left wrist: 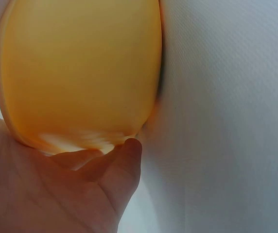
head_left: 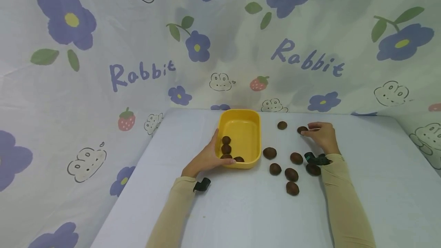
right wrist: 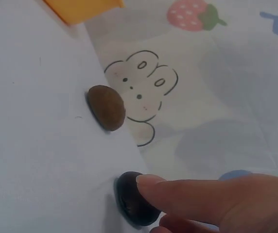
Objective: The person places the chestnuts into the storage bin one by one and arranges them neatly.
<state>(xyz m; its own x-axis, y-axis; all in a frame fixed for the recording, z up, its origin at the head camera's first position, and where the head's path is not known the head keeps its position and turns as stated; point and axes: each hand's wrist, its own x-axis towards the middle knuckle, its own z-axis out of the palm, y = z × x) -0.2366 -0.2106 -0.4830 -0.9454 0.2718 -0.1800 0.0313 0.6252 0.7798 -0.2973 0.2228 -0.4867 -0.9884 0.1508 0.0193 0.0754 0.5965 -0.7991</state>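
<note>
My left hand (head_left: 206, 159) grips the near left corner of a yellow plastic box (head_left: 256, 141), its thumb along the near rim and its fingers along the left side. In the left wrist view the fingers curl against the box's wall (left wrist: 85, 73). Several brown chestnuts (head_left: 226, 149) lie inside along the left and near walls. Farther right, my right hand (head_left: 323, 136) pinches a chestnut (head_left: 302, 130) at the back of the table. The right wrist view shows the thumb and a finger at this dark chestnut (right wrist: 136, 199).
Another chestnut (head_left: 282, 125) lies at the back, between the box and my right hand. Several more, among them one nearest the box (head_left: 270, 153) and one at the front (head_left: 292, 188), are spread over the white table (head_left: 241, 209). A patterned cloth (head_left: 234, 49) hangs behind.
</note>
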